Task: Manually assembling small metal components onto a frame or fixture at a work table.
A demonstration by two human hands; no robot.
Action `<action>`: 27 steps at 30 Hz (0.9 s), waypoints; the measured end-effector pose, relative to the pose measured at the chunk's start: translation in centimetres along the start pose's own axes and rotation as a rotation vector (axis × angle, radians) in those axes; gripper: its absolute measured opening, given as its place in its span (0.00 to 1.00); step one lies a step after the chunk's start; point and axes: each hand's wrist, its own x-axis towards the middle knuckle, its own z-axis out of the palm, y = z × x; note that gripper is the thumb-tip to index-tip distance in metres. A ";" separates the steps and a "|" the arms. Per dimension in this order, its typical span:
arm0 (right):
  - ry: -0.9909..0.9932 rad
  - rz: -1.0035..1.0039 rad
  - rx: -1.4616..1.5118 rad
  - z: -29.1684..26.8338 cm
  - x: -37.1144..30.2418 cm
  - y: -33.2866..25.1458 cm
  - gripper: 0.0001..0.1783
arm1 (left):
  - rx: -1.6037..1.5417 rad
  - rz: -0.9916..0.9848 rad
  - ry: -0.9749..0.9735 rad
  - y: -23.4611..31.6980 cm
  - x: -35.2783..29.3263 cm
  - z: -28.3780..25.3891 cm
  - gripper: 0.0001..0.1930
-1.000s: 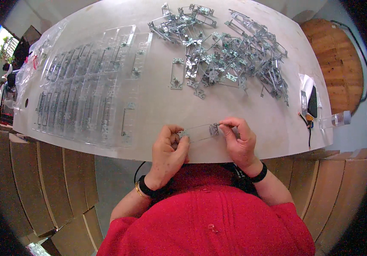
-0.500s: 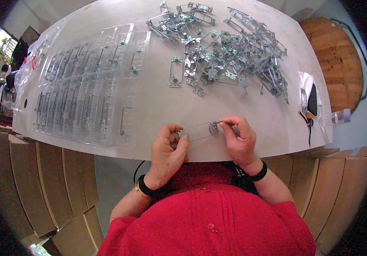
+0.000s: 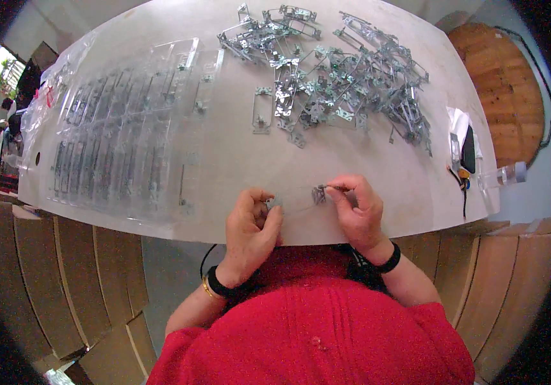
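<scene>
Between my two hands, close to the table's front edge, I hold a thin metal bracket frame [image 3: 318,194]. My left hand [image 3: 250,218] pinches its plate end between thumb and fingers. At the other end, my right hand [image 3: 357,208] closes thumb and forefinger by a small metal clip part. The two thin rods joining the ends look faint and blurred. Beyond my hands lies a heap of similar metal brackets [image 3: 333,90], tangled together. One single bracket [image 3: 262,110] rests flat at the heap's left side.
Clear plastic trays [image 3: 115,135] with rows of brackets cover the table's left side. On the right lie a black object [image 3: 468,154], a small yellow-and-black tool [image 3: 464,176] and a clear cylindrical container [image 3: 508,174]. Cardboard boxes [image 3: 57,276] stand below the table edge.
Both hands keep their grip on the bracket frame and have barely moved. The frame's rods look more blurred, and its angle seems slightly turned.
</scene>
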 end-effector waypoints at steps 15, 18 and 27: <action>-0.039 -0.045 -0.039 -0.4 0.2 -0.2 0.09 | 0.216 0.124 0.005 0.1 0.0 -0.1 0.11; -0.024 -0.103 -0.036 -0.4 0.4 -0.4 0.09 | 0.211 0.097 0.013 0.6 -0.1 0.0 0.12; -0.051 -0.076 -0.042 -0.6 0.3 -0.4 0.08 | 0.507 0.375 0.051 -0.3 0.3 -0.6 0.11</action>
